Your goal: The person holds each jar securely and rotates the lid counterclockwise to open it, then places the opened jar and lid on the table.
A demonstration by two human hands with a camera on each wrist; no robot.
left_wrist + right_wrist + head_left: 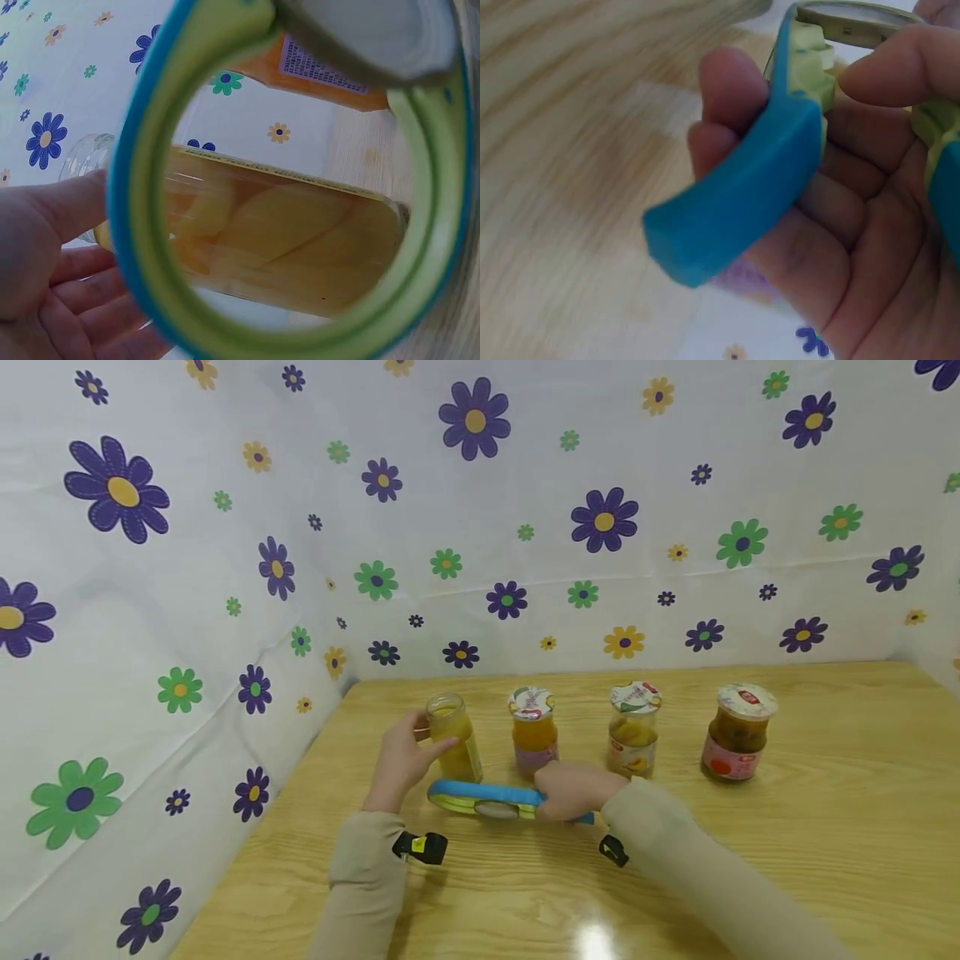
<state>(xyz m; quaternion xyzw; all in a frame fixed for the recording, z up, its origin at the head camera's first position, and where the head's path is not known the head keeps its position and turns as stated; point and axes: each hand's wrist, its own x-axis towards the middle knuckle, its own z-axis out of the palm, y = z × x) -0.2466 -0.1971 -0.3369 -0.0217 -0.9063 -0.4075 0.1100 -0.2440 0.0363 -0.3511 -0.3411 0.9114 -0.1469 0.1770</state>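
Observation:
My left hand [401, 760] holds an uncapped glass jar [455, 739] of yellow fruit near its neck, thumb on the near side; the jar leans slightly. In the left wrist view, pale fruit pieces in the jar [270, 225] show through the ring of a jar opener. My right hand [576, 789] grips this blue and green jar opener [480, 790] by its handles, just in front of the jar. Between the opener's arms sits a round metal lid [497, 810]. The right wrist view shows a blue handle [735, 195] across the fingers.
Three lidded fruit jars stand in a row to the right: an orange one [534, 735], a yellow one [633, 735] and a dark one with a pink label [737, 735]. A flowered cloth [525, 485] hangs behind and left of the wooden table [840, 827].

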